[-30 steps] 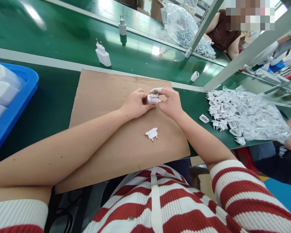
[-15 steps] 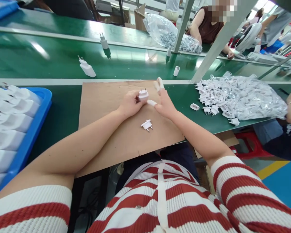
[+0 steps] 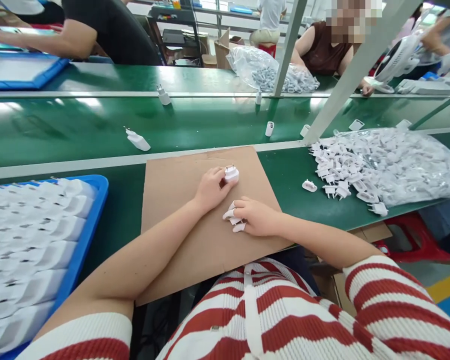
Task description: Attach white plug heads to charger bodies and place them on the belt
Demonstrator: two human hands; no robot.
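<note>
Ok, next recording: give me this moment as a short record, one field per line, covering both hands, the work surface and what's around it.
Left hand: holding a white charger, pins up
Right hand: white-covered fingertips at a small white piece; grip unclear
Work surface: brown cardboard on a green table
Left side: blue tray with rows of chargers
Right side: clear plastic bag, loose plug pieces beside it
Far side: co-worker in a brown top

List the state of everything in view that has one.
Left hand: closed on charger.
Held charger: pins up.
Right hand: fingers curled at cardboard, grip unclear.
Cardboard: lying flat.
Blue tray: loaded with rows of white chargers.
Near clear bag: full, white plug pieces heaped at its left end.
</note>
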